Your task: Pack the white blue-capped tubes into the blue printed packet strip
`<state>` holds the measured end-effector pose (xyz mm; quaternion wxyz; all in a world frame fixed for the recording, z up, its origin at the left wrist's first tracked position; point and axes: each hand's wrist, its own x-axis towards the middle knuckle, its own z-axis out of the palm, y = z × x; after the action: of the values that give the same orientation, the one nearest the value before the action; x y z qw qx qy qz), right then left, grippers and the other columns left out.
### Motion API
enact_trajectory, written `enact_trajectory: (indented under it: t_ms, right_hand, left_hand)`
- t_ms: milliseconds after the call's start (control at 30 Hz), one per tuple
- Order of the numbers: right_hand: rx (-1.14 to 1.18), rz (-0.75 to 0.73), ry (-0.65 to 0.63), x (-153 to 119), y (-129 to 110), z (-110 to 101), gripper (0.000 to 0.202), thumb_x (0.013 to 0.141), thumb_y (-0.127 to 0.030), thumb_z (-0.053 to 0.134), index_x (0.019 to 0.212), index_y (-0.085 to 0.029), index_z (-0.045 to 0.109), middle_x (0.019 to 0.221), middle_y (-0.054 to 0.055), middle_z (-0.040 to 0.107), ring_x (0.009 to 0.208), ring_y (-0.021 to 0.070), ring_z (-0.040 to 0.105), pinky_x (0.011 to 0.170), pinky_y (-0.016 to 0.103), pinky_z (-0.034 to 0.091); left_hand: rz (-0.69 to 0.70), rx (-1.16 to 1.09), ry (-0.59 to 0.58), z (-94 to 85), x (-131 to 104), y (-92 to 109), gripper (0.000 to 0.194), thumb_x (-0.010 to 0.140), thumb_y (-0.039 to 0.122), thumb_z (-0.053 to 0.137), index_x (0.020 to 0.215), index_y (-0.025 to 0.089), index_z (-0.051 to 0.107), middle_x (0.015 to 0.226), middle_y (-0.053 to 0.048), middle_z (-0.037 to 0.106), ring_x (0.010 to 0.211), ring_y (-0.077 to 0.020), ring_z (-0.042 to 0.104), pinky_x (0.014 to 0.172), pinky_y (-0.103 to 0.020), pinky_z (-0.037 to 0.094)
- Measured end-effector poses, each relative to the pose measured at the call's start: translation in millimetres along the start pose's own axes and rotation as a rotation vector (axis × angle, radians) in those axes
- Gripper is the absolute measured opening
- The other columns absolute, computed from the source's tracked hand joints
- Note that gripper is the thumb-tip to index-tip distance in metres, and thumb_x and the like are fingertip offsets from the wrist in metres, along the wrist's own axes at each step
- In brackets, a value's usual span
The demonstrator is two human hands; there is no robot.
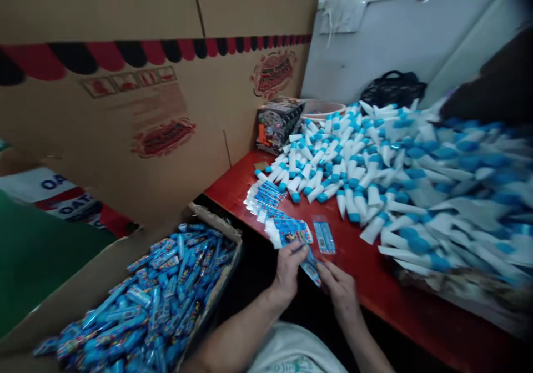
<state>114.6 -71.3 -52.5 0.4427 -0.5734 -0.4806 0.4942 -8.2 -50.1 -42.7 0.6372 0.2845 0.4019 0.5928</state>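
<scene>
Between my two hands, at the front edge of the red table (347, 273), is a blue printed plastic sleeve (311, 270). My left hand (288, 270) pinches its upper left end. The fingertips of my right hand (340, 288) are closed on its lower right end. Just beyond the hands, more blue sleeves (268, 198) lie fanned in an overlapping row. A single sleeve (323, 236) rests apart, to the right of that row. White tubes with blue caps (353, 167) are heaped behind and to the right.
At lower left, an open cardboard box (214, 217) holds many blue printed tubes (158, 290). Tall cardboard (208, 101) walls the left side. A printed toy box (278, 126), a pink tub (325, 108) and a black basket (393, 87) stand at the back.
</scene>
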Motion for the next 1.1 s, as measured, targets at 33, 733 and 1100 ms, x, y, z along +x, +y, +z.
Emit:
enact_trajectory:
  t_ms: [33, 733, 1100]
  right_hand:
    - [0.011, -0.018, -0.023, 2.3, -1.7, 2.4, 0.034, 0.075, -0.051, 0.062, 0.074, -0.017, 0.067, 0.055, -0.002, 0.054, 0.049, 0.0122, 0.046, 0.046, 0.022, 0.039]
    - [-0.061, -0.05, -0.254, 21.3, -17.0, 5.6, 0.044, 0.083, -0.054, 0.052, 0.058, -0.018, 0.049, 0.05, -0.005, 0.042, 0.047, 0.0087, 0.036, 0.046, 0.022, 0.027]
    - [-0.558, -0.385, 0.015, 87.0, -54.7, 6.3, 0.022, 0.087, -0.028, 0.044, 0.072, -0.019, 0.057, 0.071, 0.0, 0.056, 0.067, 0.0149, 0.052, 0.064, 0.024, 0.038]
  left_hand:
    - [-0.003, 0.017, 0.017, -0.5, 3.5, 0.7, 0.019, 0.074, 0.031, 0.067, 0.083, 0.014, 0.07, 0.078, -0.002, 0.063, 0.071, -0.0142, 0.052, 0.07, -0.026, 0.041]
    - [-0.103, 0.146, -0.041, -11.9, 13.4, 7.9, 0.025, 0.078, 0.039, 0.062, 0.075, 0.015, 0.062, 0.051, 0.005, 0.045, 0.042, -0.0068, 0.036, 0.038, -0.02, 0.027]
    - [-0.143, -0.328, 0.079, -15.4, 29.2, 28.7, 0.034, 0.068, 0.029, 0.075, 0.094, 0.013, 0.059, 0.074, -0.003, 0.065, 0.056, -0.0131, 0.058, 0.045, -0.023, 0.045]
